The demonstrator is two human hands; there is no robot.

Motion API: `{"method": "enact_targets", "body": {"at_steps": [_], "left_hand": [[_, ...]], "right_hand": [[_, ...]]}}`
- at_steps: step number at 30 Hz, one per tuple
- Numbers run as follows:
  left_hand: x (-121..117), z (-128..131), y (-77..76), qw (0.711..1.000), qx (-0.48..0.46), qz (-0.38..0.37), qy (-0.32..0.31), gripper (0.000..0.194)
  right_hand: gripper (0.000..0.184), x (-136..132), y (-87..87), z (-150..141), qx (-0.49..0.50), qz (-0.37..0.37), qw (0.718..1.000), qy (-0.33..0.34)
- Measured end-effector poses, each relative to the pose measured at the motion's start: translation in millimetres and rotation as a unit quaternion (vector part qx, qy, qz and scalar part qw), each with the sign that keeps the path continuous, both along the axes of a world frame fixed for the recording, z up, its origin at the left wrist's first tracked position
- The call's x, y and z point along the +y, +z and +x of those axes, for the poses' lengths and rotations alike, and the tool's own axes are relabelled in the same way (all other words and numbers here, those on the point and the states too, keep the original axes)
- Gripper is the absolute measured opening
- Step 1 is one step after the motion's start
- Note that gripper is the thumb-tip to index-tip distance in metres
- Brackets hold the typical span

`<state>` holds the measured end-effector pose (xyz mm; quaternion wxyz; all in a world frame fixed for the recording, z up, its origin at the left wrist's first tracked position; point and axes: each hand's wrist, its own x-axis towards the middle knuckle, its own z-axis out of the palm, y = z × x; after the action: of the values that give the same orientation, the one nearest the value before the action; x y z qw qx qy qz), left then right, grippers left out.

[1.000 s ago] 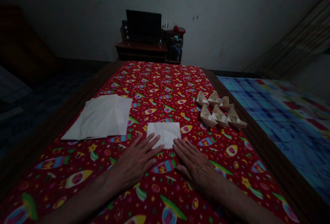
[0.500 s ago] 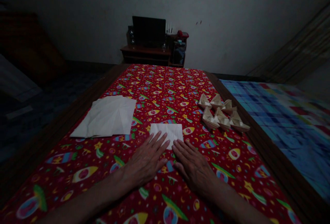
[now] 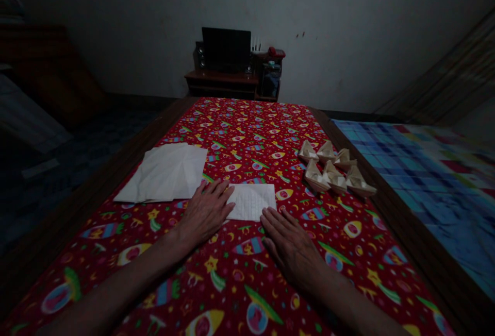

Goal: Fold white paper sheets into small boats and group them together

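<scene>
A folded sheet of white paper (image 3: pixel 252 201) lies flat on the red patterned cloth (image 3: pixel 247 269) in front of me. At its left edge rests my left hand (image 3: pixel 205 211), palm down with the fingers stretched out. My right hand (image 3: pixel 288 240) lies flat too, its fingertips on the paper's lower right corner. Left of the paper is a fanned stack of white sheets (image 3: pixel 164 173), close to my left fingers. Over on the right stand several folded paper boats (image 3: pixel 334 176), grouped in two rows.
Dark wooden borders (image 3: pixel 371 191) flank the cloth on both sides. Beyond its far end, a monitor (image 3: pixel 226 47) and a red telephone (image 3: pixel 276 52) stand on a desk (image 3: pixel 220 81) by the wall. A blue checked cloth (image 3: pixel 390 155) spreads out at the right.
My left hand has slid left across the paper to its left edge, uncovering more of it. The right hand has stayed by the lower right corner. The view has shifted slightly.
</scene>
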<state>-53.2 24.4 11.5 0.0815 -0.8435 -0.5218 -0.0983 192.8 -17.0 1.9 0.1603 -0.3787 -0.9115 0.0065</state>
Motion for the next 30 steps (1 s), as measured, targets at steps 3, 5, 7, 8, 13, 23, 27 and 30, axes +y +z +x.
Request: {"method": "enact_targets", "body": {"at_steps": [3,5,7,8,13,23,27,30], "left_hand": [[5.3,-8.9,-1.5,1.0,0.016,0.011,-0.01,0.037],[7.5,-13.0,-3.3,0.999,0.031,0.014,-0.007,0.038],[8.6,-14.6,-3.2,0.999,0.036,0.013,-0.007,0.039],[8.5,-14.1,-1.6,0.999,0.033,0.015,-0.007,0.04],[-0.8,4.8,16.5,0.998,-0.002,0.051,-0.034,0.047],[-18.5,32.5,-6.2,0.979,-0.007,-0.079,-0.187,0.051],[-4.7,21.9,-9.4,0.987,-0.006,-0.059,-0.15,0.046],[9.1,14.8,-9.5,0.991,0.004,-0.053,-0.127,0.044]], "right_hand": [[0.041,-0.2,0.1,-1.0,0.013,0.005,1.0,-0.005],[0.041,-0.3,0.0,-1.3,0.012,0.006,1.0,-0.004],[0.041,-0.3,-0.1,-1.3,0.005,0.005,1.0,-0.003],[0.041,-0.3,-0.2,-1.2,0.002,0.005,1.0,-0.003],[0.041,-0.4,0.6,-1.2,-0.002,0.003,1.0,-0.002],[0.042,-0.4,-0.1,-0.8,0.005,0.002,1.0,-0.005],[0.041,-0.3,1.7,-1.4,0.006,-0.008,1.0,-0.005],[0.039,-0.6,4.7,-2.0,0.016,-0.009,1.0,-0.005]]}}
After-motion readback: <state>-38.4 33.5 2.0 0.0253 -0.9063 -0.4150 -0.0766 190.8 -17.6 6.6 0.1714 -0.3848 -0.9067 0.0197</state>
